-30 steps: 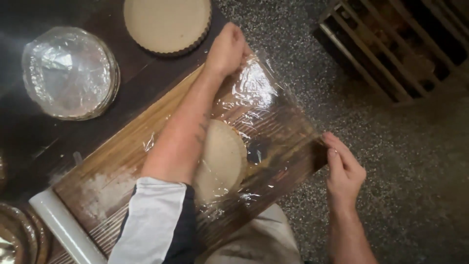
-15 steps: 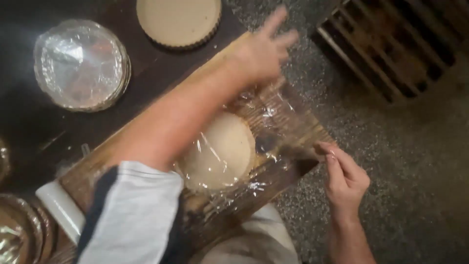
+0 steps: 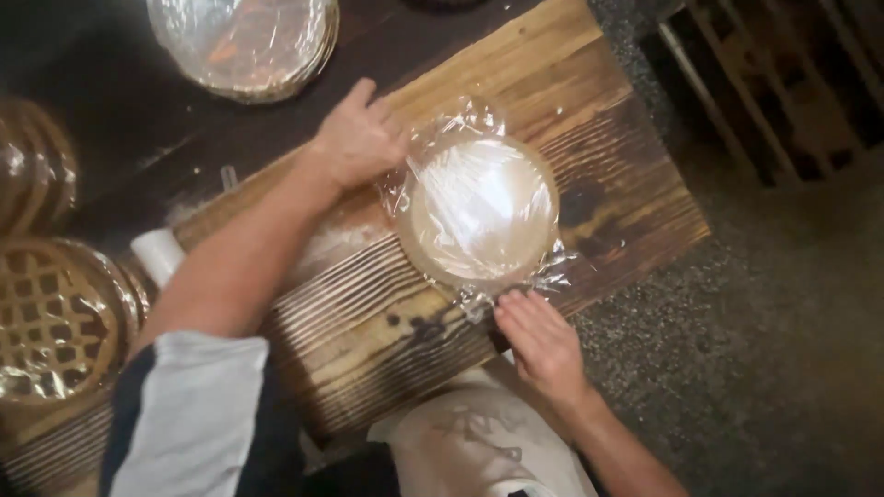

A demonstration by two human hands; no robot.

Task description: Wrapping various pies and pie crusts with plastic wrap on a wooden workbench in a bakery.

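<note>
Your left hand (image 3: 357,140) rests palm-down, fingers loosely curled, on the crinkled edge of the plastic wrap (image 3: 433,138) at the upper-left side of the dough disc (image 3: 483,210); it presses the film rather than clamping it. Your right hand (image 3: 543,340) sits at the disc's lower edge, fingertips (image 3: 512,308) together and pinching or pinning the bunched wrap there; can't tell which. Disc is round and lies flat, so no clear long axis and no pointing direction; the wrap covers its top and bunches out at the upper left and bottom. Disc sits near the middle of the wooden board (image 3: 589,101), closer to its near edge. Beyond the board, a wrapped stack of round tins (image 3: 241,41) on the dark table; lattice-topped pie (image 3: 51,317) at far left; white roll (image 3: 158,254) just off the board's left end.
</note>
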